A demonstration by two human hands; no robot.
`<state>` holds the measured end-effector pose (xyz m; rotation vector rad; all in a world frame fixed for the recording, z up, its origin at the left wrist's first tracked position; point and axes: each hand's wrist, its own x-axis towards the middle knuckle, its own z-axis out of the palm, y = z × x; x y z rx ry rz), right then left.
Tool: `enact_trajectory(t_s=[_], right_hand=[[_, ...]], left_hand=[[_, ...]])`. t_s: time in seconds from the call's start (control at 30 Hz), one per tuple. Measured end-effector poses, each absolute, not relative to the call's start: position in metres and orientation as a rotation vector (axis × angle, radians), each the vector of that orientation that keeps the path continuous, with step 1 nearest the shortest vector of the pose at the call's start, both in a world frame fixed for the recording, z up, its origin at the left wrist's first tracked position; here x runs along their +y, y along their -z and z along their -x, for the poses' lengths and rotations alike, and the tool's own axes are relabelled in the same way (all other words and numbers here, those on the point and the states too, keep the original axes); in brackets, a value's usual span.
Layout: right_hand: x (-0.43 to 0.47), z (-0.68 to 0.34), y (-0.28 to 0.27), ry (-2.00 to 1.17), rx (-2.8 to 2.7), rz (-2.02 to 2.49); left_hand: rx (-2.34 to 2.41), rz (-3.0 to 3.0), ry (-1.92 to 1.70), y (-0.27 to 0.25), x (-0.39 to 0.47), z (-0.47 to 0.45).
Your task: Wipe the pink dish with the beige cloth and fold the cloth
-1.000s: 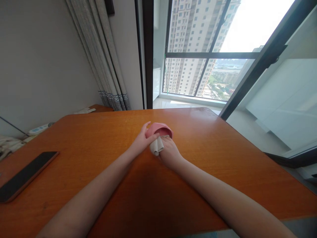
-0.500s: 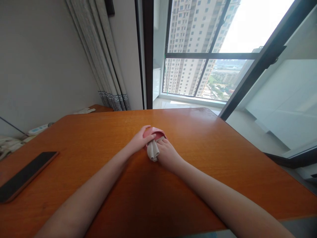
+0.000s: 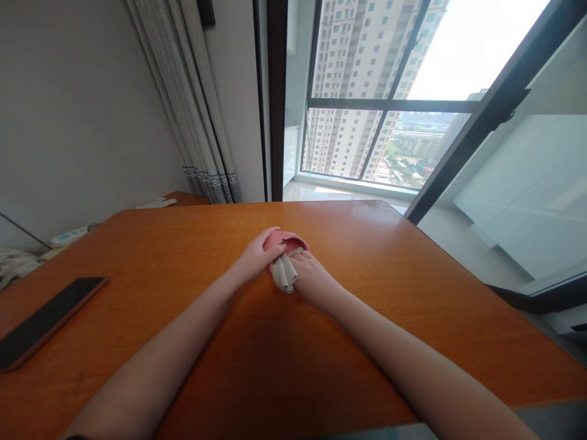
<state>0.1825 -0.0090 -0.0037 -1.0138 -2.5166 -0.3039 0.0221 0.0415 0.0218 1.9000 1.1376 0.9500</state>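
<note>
My left hand (image 3: 257, 259) is closed on the left rim of a small pink bowl (image 3: 290, 237), thumb over the near edge. The bowl is tilted, its opening facing me, just above or on the wooden table (image 3: 206, 238); I cannot tell if it touches. A greyish-white cloth (image 3: 285, 274) is bunched in the bowl's mouth and hangs out in folds at the front. My right hand (image 3: 313, 278) grips the cloth, its fingertips reaching inside the bowl and partly hidden there.
A dark flat phone-like slab (image 3: 50, 321) lies at the table's left. A white remote-like object (image 3: 71, 236) rests beyond the left edge. A grey curtain (image 3: 183, 98) hangs behind, and a dark-framed glass door (image 3: 486, 110) stands at the right.
The bowl has tipped slightly, showing more of its opening. My right hand and the cloth have shifted a little within its mouth. My left hand keeps its hold.
</note>
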Motion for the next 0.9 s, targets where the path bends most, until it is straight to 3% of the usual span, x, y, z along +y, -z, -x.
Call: enact_trajectory(t_s=[0.43,0.7,0.9], right_hand=[[-0.004,-0.183,0.021,0.02,-2.33,1.185],[-0.005,-0.188,0.011,0.28,-2.487,1.152],[-0.003,-0.186,0.012,0.369,-2.391,1.09]], left_hand=[[1.041,-1.787,-0.999,-0.01,0.04,-0.026],[1.035,-1.43,-0.894,-0.013,0.052,-0.015],[0.94,-1.453,-1.067,-0.004,0.046,-0.027]])
